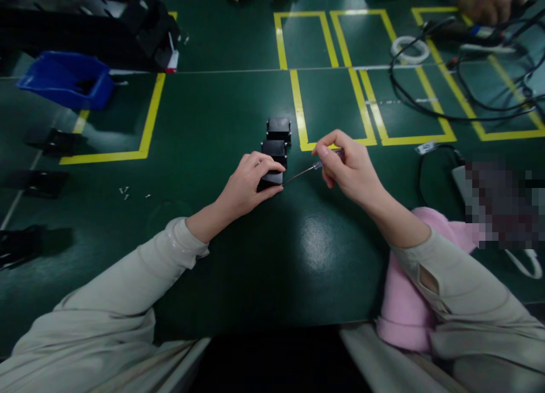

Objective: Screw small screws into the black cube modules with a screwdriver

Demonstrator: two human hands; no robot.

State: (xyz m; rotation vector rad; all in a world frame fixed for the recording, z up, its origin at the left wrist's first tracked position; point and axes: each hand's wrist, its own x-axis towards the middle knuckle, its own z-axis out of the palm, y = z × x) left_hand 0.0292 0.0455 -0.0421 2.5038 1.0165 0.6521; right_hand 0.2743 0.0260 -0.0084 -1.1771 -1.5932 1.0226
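My left hand (251, 183) is closed around a small black block-shaped part (271, 180) on the green table, thumb and fingers on its sides. In my right hand (347, 166) is a screwdriver (315, 166) with a clear purplish handle, gripped between thumb and fingers. Its thin shaft slants down to the left, and the tip meets the right edge of the held part near my left thumb. Just beyond stand two similar black parts, a nearer one (275, 149) and a farther one (279, 127), with small screws at their corners. My fingers hide some of the held part.
Several loose screws (124, 191) lie at left, near more black parts (45, 184). A blue bin (68, 80) stands farther back. Black cables (426, 106) and a white tape roll (410, 50) are at right, beside another person's hand (489, 4). Pink cloth (409, 302) lies under my right forearm.
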